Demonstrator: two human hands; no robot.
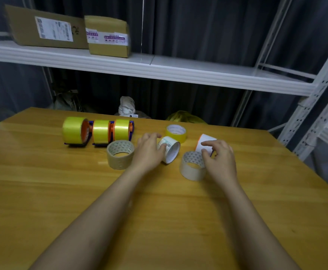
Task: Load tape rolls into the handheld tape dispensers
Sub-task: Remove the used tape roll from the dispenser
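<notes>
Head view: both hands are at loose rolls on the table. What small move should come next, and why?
Probably lift the white roll that the left hand grips and carry it toward the right hand. That hand's fingers curl on a white-and-orange piece, seemingly an unloaded dispenser; three dispensers already carry yellow tape.

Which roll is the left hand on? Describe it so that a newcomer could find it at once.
On the wooden table, right of the three loaded yellow dispensers, the left hand grips a white tape roll. Unlike the flat-lying rolls nearby, it stands on edge and bears a printed barcode label.
</notes>
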